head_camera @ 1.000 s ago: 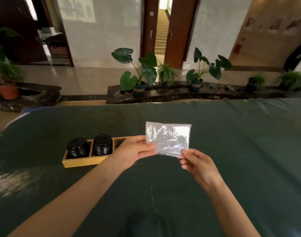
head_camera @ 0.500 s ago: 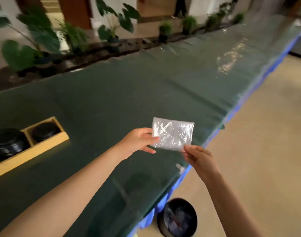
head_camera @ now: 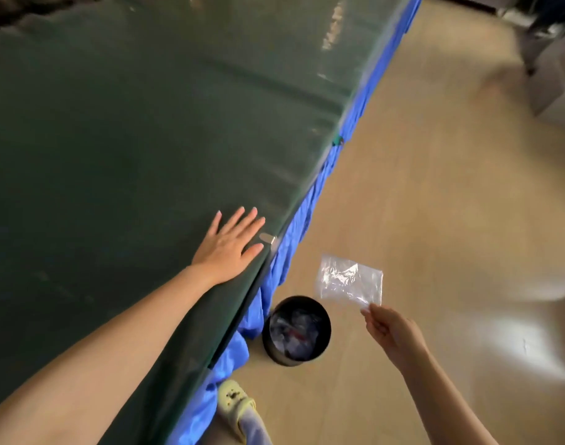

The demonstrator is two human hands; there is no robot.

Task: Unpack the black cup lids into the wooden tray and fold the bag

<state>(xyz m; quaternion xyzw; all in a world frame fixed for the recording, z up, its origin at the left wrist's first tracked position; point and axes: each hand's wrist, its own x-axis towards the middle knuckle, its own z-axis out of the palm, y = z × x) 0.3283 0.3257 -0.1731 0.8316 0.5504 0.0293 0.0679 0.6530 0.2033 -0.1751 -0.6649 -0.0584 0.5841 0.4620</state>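
The clear plastic bag (head_camera: pixel 350 282), folded flat, is pinched at one corner in the grip of the right hand (head_camera: pixel 392 330), held out past the edge of the dark green cloth-covered table (head_camera: pixel 114 139), near the round black bin (head_camera: pixel 296 330) on the floor (head_camera: pixel 435 187). The left hand (head_camera: pixel 229 245) is laid flat on the table, its grip open and empty. Folding is judged done; the wooden tray and black cup lids are out of view, so unpacking cannot be confirmed.

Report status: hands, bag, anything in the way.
Left hand flat on the green table, holding nothing. Right hand pinches the folded bag by a corner, out over the floor near the black bin. Nothing between bag and bin.
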